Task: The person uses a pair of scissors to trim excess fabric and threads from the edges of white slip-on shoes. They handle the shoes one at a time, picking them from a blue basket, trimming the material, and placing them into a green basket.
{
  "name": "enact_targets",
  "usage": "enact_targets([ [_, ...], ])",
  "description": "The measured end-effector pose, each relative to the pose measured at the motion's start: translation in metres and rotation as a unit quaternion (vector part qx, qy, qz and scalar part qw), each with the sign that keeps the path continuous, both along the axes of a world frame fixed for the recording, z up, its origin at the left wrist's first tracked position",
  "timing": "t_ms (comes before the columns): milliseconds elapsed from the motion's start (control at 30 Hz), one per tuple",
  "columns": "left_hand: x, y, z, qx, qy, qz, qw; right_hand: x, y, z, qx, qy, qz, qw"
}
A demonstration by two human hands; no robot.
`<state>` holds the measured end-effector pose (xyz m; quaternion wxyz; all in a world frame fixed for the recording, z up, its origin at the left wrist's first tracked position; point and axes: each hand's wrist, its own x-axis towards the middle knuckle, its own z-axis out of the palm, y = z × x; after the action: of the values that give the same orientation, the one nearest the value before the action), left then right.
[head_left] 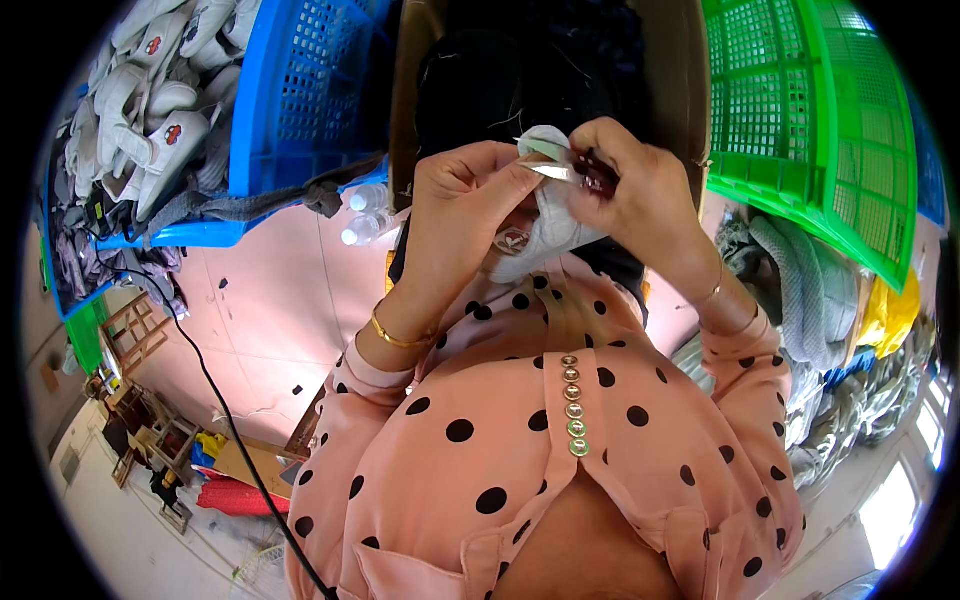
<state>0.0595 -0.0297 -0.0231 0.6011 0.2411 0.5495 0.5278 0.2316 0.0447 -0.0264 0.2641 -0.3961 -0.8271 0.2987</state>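
My left hand [465,200] is closed with thumb and fingers pinched on a white cloth slipper [556,225], which hangs over my lap and has a round patch low on it. In my right hand [645,195] is a pair of small scissors [556,172], gripped by dark red handles. Their silvery blades point left and lie against the slipper's upper part, close to my left fingertips. The fingers of my right hand are partly blurred. Part of the slipper is hidden behind both hands.
At the left a blue crate [285,120] stands beside a heap of white slippers [150,110]. A cardboard box [690,60] is ahead. Green baskets [800,130] stand at the right above grey cloth [795,280]. Plastic bottles [365,228] lie left of my lap. A black cable [215,385] runs down the left.
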Motion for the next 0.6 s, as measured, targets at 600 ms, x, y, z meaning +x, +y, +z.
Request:
enact_targets([
  [600, -0.015, 0.006, 0.003, 0.065, 0.046, -0.044, 0.996, 0.007, 0.032, -0.018, 0.045, -0.013, -0.073, 0.996],
])
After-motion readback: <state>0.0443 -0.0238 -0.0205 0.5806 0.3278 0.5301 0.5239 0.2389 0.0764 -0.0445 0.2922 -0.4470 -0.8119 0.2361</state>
